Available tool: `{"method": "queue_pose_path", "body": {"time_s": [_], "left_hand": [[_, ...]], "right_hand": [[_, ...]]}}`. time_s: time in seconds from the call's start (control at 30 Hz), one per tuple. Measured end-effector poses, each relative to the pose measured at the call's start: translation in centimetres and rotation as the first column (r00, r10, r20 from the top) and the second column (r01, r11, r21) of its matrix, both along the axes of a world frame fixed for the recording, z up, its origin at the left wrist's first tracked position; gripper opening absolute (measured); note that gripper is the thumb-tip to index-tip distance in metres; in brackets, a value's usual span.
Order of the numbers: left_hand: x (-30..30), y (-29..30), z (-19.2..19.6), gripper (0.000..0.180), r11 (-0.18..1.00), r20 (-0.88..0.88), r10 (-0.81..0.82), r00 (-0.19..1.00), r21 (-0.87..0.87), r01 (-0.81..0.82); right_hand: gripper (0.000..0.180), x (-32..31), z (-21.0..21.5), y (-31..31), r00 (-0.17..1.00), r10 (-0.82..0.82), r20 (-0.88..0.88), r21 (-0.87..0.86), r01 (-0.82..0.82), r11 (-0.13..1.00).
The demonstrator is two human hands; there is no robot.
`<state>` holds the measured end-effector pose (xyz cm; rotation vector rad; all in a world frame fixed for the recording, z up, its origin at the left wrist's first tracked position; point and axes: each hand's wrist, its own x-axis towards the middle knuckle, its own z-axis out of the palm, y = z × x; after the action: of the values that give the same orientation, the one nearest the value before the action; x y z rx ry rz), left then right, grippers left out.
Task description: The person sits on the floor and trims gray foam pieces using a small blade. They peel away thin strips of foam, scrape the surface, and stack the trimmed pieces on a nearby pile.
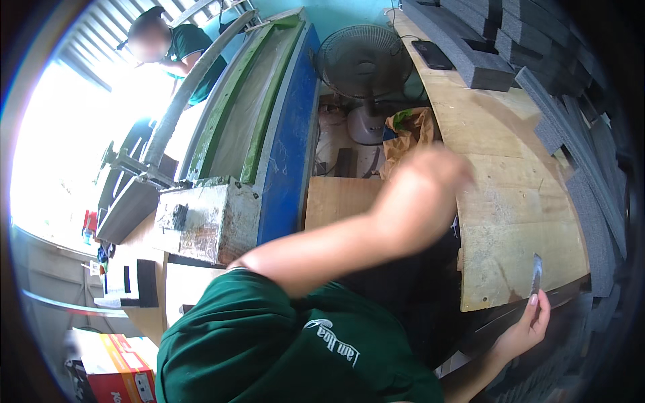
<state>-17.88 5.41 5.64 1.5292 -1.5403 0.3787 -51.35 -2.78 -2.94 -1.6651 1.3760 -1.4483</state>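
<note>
My right hand (527, 329) pinches a short, flat metal blade (537, 272) by its lower end. The blade points up, over the near right corner of the pale wooden bench (497, 221). My left arm reaches across from the left, and my left hand (437, 178) is a blur near the bench's left edge. Motion smears its fingers, so I cannot make out whether it holds anything.
Grey foam blocks (487, 67) and strips are stacked along the bench's right side, near a black phone (432, 55). A fan (365, 64) stands behind a brown paper bag (406, 138). Left is a blue-sided machine (285, 141); a co-worker (191, 50) is beyond it.
</note>
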Motion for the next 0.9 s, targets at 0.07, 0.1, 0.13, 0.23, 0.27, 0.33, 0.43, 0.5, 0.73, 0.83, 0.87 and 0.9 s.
{"method": "queue_pose_path", "body": {"time_s": [0.07,0.1,0.13,0.23,0.27,0.33,0.43,0.5,0.73,0.83,0.87,0.9], "left_hand": [[4.5,3.5,3.3,0.01,0.961,0.096,0.264,0.96,-0.117,-0.252],[6.5,5.6,5.1,0.007,0.905,0.09,0.425,0.901,-0.02,-0.425],[7.9,7.8,6.6,0.006,0.841,0.082,0.541,0.837,-0.086,-0.535],[11.2,13.7,10.3,0.016,0.579,0.21,0.798,0.564,-0.013,-0.815],[12.4,15.4,11.5,0.02,0.517,0.272,0.825,0.495,-0.01,-0.856],[14.7,18.0,12.5,0.02,0.499,0.337,0.823,0.457,-0.044,-0.866],[21.3,19.7,13.0,0.02,0.545,0.419,0.73,0.54,0.121,-0.83],[26.0,20.0,11.5,0.019,0.333,0.463,0.765,0.448,0.312,-0.89],[31.4,20.8,8.4,0.02,0.1,0.466,0.788,0.402,0.548,-0.83],[27.1,18.8,8.1,0.02,0.248,0.435,0.772,0.463,0.464,-0.85],[24.8,17.8,7.9,0.02,0.344,0.391,0.759,0.521,0.439,-0.83],[22.2,16.4,7.9,0.02,0.393,0.363,0.758,0.542,0.409,-0.823]], "right_hand": [[0.022,0.3,0.4,-0.5,0.998,-0.005,0.055,0.013,0.004,1.0],[0.022,0.4,0.5,-0.7,0.993,0.0,0.114,0.035,-0.004,0.999],[0.022,0.6,0.5,-0.7,0.982,0.04,0.185,0.057,-0.052,0.997],[0.02,0.9,0.0,-0.4,0.997,0.017,0.069,0.005,-0.017,1.0],[0.019,0.9,-0.1,-0.2,0.995,0.055,0.08,-0.008,-0.054,0.998],[0.02,0.7,-0.2,0.3,0.997,0.062,0.055,0.019,-0.063,0.998],[0.021,0.4,-0.2,0.5,0.997,0.054,0.048,0.02,-0.055,0.998],[0.024,0.2,-0.2,0.4,0.995,0.081,0.05,-0.002,-0.081,0.997],[0.023,-1.6,-0.2,0.2,0.997,0.077,0.023,-0.018,-0.076,0.997],[0.023,-2.0,-0.5,0.3,0.996,0.078,0.051,-0.016,-0.077,0.997],[0.024,-1.9,-0.6,0.3,0.991,0.102,0.088,-0.018,-0.101,0.995],[0.024,-1.7,-0.6,0.2,0.995,0.07,0.07,-0.017,-0.069,0.997]]}}
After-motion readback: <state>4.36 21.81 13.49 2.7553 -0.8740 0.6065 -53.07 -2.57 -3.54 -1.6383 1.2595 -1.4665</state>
